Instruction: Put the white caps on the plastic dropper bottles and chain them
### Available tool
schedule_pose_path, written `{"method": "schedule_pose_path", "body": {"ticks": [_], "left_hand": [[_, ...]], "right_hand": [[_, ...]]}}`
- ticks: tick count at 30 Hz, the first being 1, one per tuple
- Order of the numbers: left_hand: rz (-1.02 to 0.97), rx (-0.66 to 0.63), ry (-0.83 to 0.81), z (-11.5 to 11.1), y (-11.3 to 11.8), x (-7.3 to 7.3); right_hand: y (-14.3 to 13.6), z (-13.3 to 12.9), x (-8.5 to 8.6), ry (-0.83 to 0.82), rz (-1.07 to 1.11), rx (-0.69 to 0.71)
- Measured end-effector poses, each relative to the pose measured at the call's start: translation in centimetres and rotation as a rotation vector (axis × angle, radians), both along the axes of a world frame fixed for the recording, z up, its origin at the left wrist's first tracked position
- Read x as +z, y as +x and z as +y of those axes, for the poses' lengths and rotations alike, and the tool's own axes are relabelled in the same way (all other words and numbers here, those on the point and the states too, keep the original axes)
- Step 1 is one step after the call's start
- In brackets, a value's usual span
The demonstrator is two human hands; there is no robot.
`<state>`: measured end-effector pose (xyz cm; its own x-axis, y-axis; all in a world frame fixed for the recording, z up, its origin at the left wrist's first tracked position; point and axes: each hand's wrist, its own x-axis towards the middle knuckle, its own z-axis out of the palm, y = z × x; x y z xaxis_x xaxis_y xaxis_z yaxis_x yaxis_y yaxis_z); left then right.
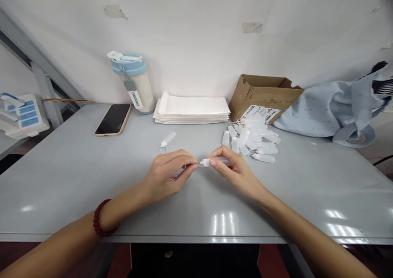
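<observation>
My right hand [231, 166] pinches a small translucent white plastic tube [221, 161] between thumb and fingers, its narrow end pointing left. At that narrow end, the closed fingertips of my left hand [173, 169] grip a thin loop or cord, mostly hidden by the fingers. A similar white tube [168, 139] with a thin loop lies on the table beyond my left hand. To the right, a loose pile of similar white tubes [251, 136] rests in front of the cardboard box.
Behind my hands is a stack of white envelopes [193, 108]. An open cardboard box [264, 96] and a light blue cloth bag [313, 108] stand right. A tumbler [135, 83] and a phone [113, 119] are left on the grey table [92, 171]; a power strip [26, 114] lies beyond.
</observation>
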<state>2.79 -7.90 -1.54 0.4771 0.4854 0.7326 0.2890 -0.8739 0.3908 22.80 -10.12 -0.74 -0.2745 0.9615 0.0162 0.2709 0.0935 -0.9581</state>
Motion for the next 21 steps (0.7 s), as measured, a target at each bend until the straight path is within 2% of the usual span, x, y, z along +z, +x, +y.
{"method": "schedule_pose_path", "body": {"ticks": [14,21], "left_hand": [[0.027,-0.017,-0.069,0.00,-0.05,-0.43],[0.036,0.043,-0.069,0.17,-0.17,-0.35]], "right_hand": [[-0.11,0.00,-0.26,0.015,-0.009,0.026],[0.14,0.27,0.25,0.053,-0.038,-0.017]]}}
